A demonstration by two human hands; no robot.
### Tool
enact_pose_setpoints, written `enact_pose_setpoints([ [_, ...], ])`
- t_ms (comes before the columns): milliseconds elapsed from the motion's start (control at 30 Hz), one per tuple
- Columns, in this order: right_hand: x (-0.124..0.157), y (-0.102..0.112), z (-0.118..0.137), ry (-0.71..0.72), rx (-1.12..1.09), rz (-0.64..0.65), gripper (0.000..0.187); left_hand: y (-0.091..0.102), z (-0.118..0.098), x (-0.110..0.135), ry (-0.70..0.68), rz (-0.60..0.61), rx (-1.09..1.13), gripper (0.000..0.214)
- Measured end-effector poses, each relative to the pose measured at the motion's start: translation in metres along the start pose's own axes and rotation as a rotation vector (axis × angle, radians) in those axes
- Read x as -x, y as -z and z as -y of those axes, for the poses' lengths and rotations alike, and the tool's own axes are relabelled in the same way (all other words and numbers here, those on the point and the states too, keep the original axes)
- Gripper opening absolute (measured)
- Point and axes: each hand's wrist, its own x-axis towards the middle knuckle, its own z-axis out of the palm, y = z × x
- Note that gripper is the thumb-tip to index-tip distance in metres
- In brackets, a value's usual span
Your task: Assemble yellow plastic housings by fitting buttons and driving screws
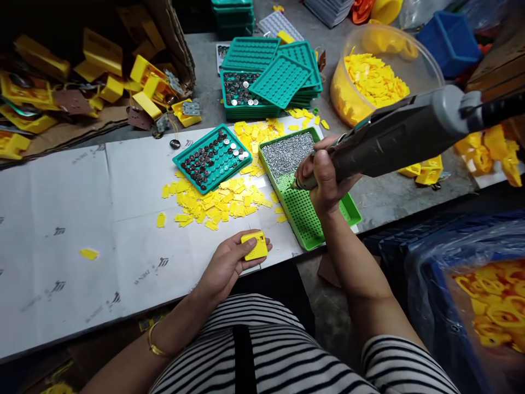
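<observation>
Pointing into a bright-green perforated plastic tray [305, 227], a dark-grey cylindrical power driver [389, 131] was clasped by the right hand [328, 183]; whether any tiny silvery metal screws [287, 150] had been picked up could not be told. A square yellow plastic case [256, 248] was pinched in the left hand [229, 260] at the white-covered table's [135, 273] near edge. The work seemed unfinished, many flat yellow plastic pieces [233, 194] being left scattered beyond.

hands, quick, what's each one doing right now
Left hand: closed, holding a yellow case.
Right hand: closed, holding a power tool.
</observation>
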Motion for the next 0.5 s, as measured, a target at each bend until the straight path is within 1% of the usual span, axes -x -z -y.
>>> enact_pose_setpoints([
  [133, 0.001, 0.001, -0.006, 0.026, 0.109, 0.048, 0.053, -0.001, 0.001, -0.001, -0.006, -0.008, -0.008, 0.03],
  [167, 0.001, 0.001, -0.006, 0.044, 0.1, 0.055, 0.05, -0.001, 0.001, -0.002, -0.008, -0.01, -0.006, 0.03],
  [233, 0.001, 0.003, -0.001, 0.101, 0.004, 0.052, 0.04, -0.001, 0.002, -0.003, -0.011, -0.015, 0.002, 0.03],
  [300, 0.002, 0.005, 0.012, 0.155, -0.108, 0.023, 0.029, -0.001, 0.003, -0.005, -0.015, -0.024, 0.007, 0.03],
  [367, 0.007, 0.007, 0.033, 0.155, -0.155, 0.004, 0.03, -0.001, 0.003, -0.006, -0.021, -0.03, 0.009, 0.031],
  [433, 0.016, 0.011, 0.056, 0.092, -0.154, 0.051, 0.036, 0.0, 0.003, -0.008, -0.033, -0.024, 0.01, 0.03],
  [500, 0.029, 0.015, 0.072, 0.012, -0.172, 0.156, 0.034, 0.001, 0.003, -0.009, -0.048, -0.008, 0.006, 0.029],
])
